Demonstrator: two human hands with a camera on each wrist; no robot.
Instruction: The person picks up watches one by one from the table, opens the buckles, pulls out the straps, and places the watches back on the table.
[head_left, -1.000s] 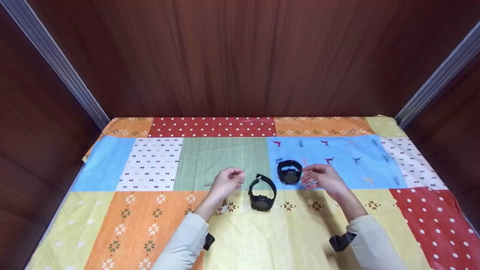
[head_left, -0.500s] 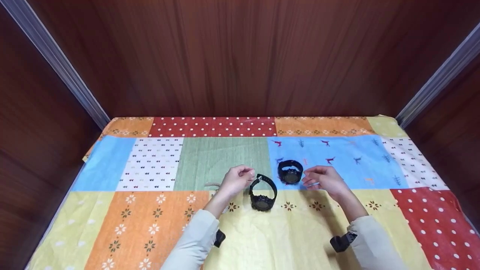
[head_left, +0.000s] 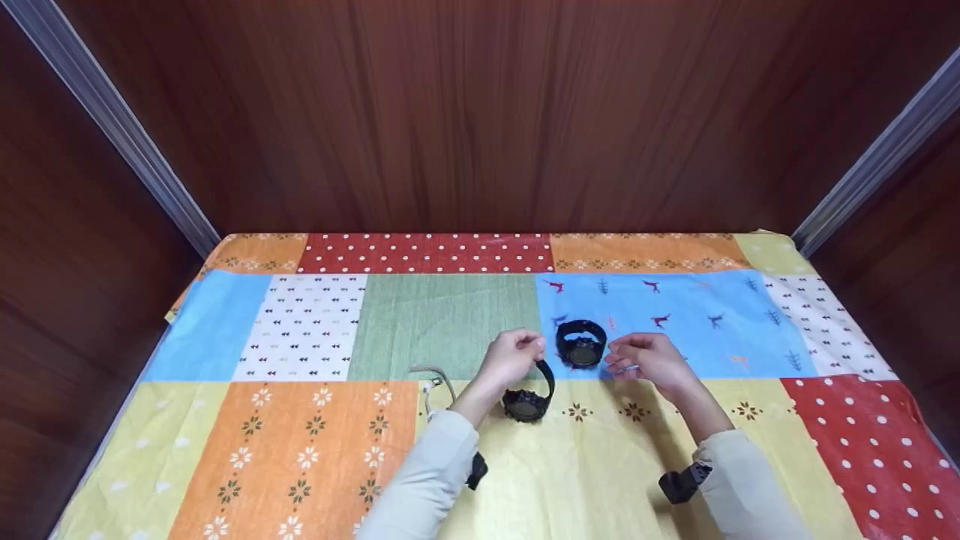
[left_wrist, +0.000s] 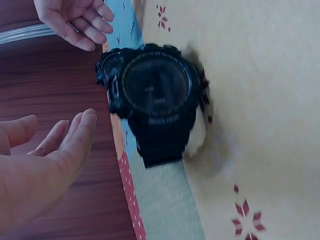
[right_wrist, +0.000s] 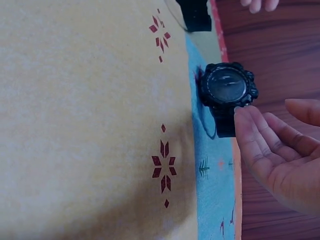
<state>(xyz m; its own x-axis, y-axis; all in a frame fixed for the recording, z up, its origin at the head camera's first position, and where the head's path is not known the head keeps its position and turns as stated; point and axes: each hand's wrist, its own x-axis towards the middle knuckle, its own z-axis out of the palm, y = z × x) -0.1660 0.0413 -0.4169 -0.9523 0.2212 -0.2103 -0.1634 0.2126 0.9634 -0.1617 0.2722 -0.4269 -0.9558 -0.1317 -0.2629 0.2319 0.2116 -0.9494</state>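
Two black digital watches with looped straps stand on the patchwork cloth. My left hand hovers at the strap of the nearer watch, overlapping its top in the head view. In the left wrist view its fingers are loosely extended, apart from the watch, with nothing between them. To the right, my right hand is beside the farther watch. The right wrist view shows the relaxed fingers of this hand right at that watch's edge, not curled round it.
A third watch with a pale strap lies left of the nearer black one, partly hidden by the left arm. Dark wood panels enclose the back and sides of the table.
My left hand has moved right, from above the pale-strapped watch to the nearer black watch, uncovering more of the pale strap. The right hand and the black watches have stayed nearly in place.
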